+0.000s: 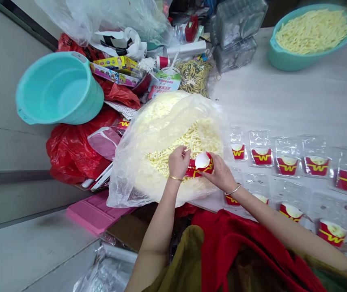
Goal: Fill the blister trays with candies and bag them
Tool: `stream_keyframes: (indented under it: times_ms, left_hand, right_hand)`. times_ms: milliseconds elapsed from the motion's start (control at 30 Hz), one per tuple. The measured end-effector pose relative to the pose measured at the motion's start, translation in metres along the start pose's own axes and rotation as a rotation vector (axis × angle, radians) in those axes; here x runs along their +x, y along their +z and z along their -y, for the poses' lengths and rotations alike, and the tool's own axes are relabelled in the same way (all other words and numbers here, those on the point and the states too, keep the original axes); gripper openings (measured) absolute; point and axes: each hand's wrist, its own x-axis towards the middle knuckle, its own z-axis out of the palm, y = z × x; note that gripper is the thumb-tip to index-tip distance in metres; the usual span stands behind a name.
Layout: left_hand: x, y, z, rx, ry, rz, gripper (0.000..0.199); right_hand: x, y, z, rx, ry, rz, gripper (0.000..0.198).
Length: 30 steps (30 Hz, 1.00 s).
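My right hand (221, 173) grips a small red fry carton (210, 165) with a yellow zigzag mark and a white inside, its mouth tilted toward my left hand. Closed at the fingertips, my left hand (178, 163) is just left of the carton; whatever it pinches is too small to make out. Beside that hand, more red cartons (190, 169) lie on the pale yellow fry-shaped sticks (193, 138). These sticks fill a large clear plastic bag (124, 178), spread open beneath both hands.
Clear packets with red cartons (261, 156) lie in rows at right. A turquoise tub of sticks (292, 61) stands far right, another turquoise tub (60, 87) at left. Clear boxes (237, 24), gold cords (193, 77) and red bags (70, 150) crowd the back and left.
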Motion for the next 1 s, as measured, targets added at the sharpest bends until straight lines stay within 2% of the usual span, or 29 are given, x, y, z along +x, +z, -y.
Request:
stream_keyframes:
  times_ms: [100,200,300,433,500,633,733,1000]
  left_hand:
    - [0.032,0.018,0.007,0.281,-0.102,-0.031,0.04]
    - [0.047,0.032,0.009,0.332,-0.142,-0.003,0.032]
    - [0.046,0.031,0.016,0.089,-0.173,-0.061,0.01]
    - [0.034,0.016,0.037,-0.591,-0.342,-0.129,0.013]
    - [0.03,0.01,0.048,-0.764,-0.424,-0.097,0.017]
    - [0.024,0.002,0.067,-0.834,-0.49,-0.087,0.021]
    - [0.019,-0.001,0.073,-0.904,-0.514,-0.087,0.023]
    - [-0.002,-0.015,0.048,-1.132,-0.522,0.052,0.027]
  right_hand:
    - [-0.002,-0.006,-0.007,-0.026,0.026,-0.001,0.077]
    - [-0.003,-0.009,-0.01,-0.04,0.045,0.011,0.077]
    - [-0.003,-0.009,-0.012,-0.038,0.057,0.02,0.077]
    - [-0.001,-0.008,-0.014,-0.027,0.07,0.035,0.077]
    - [0.002,-0.007,-0.012,-0.013,0.062,0.045,0.076]
    - [0.006,-0.004,-0.006,0.007,0.033,0.05,0.075]
    - [0.007,-0.003,-0.003,0.01,0.019,0.062,0.075]
    - [0.01,-0.001,0.003,-0.039,0.035,0.085,0.076]
